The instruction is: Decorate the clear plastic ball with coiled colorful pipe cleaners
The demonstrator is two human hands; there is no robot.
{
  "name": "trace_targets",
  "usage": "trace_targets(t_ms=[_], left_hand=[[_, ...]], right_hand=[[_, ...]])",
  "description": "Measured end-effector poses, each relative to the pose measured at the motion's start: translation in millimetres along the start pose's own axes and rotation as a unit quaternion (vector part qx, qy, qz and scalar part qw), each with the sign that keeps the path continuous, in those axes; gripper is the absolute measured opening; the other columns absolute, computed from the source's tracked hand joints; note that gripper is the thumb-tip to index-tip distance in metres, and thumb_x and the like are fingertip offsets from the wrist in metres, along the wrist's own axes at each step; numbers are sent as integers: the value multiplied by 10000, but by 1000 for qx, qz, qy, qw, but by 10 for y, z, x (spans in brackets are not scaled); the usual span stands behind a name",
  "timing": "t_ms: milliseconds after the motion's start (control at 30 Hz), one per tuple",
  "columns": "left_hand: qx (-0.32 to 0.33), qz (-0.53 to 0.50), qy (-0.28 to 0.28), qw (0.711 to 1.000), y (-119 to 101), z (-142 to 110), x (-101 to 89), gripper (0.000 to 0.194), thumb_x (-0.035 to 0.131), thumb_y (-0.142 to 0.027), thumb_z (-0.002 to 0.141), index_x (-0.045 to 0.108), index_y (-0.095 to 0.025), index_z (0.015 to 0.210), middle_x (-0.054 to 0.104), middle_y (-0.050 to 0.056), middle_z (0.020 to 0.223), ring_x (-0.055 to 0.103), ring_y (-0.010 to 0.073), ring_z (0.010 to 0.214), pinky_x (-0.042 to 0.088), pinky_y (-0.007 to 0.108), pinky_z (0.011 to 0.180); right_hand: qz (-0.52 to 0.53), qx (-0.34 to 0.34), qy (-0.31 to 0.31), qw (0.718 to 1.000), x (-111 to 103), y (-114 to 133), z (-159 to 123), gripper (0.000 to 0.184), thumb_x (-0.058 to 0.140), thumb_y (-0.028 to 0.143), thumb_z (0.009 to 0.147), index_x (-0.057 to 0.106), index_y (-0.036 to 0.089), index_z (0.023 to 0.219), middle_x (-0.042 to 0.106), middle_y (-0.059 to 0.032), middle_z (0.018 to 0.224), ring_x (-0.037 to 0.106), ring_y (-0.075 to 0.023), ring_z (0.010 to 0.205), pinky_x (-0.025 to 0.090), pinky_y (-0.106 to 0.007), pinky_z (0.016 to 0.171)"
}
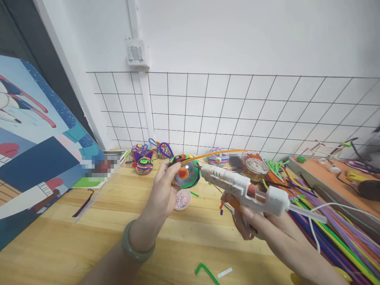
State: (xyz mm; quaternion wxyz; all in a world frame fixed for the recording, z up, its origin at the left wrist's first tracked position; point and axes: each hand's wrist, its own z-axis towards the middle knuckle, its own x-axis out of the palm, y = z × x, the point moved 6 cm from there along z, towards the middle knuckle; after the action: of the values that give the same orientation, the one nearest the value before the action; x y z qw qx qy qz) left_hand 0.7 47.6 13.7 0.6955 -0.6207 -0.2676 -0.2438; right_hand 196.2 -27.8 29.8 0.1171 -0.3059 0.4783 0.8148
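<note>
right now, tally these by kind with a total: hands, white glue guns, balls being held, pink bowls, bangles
Hands: 2 (left hand, right hand)
White glue gun: 1
Held ball: 1
Pink bowl: 1
Bangle: 1
Total: 6

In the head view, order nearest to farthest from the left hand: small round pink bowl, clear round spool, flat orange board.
1. Pink bowl: just right of the left hand.
2. Clear spool: right, toward the wall.
3. Orange board: far right.

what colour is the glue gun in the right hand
The glue gun is mostly white; the head view shows it best.
</note>
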Motion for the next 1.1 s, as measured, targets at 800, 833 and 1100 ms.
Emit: trace_targets(t_ms=[800, 833, 1100], left_hand=[[-41, 16, 16, 999, 94, -54, 37, 170, 681, -244, 772, 606, -173, 907, 696, 28, 861, 638, 145, 749, 520, 267, 665], [-40, 12, 15, 999, 92, -51, 34, 156, 681, -240, 774, 606, -173, 893, 693, 21, 845, 637, 139, 745, 520, 260, 669], [-39, 18, 11, 999, 92, -42, 19, 172, 676, -242, 784, 609, -169, 926, 691, 25, 890, 632, 147, 780, 516, 263, 657]], right_hand=[[96, 84, -3, 992, 18, -98, -21, 477, 433, 485, 951, 566, 199, 594, 496, -18, 618, 494, -153, 602, 429, -278, 537], [100, 80, -4, 992, 17, -96, -17, 482, 434, 483, 952, 557, 198, 583, 493, -16, 615, 488, -150, 594, 426, -275, 534], [99, 87, 28, 991, 63, -119, -10, 474, 358, 494, 974, 503, 210, 623, 446, -5, 641, 435, -150, 605, 376, -270, 542]])
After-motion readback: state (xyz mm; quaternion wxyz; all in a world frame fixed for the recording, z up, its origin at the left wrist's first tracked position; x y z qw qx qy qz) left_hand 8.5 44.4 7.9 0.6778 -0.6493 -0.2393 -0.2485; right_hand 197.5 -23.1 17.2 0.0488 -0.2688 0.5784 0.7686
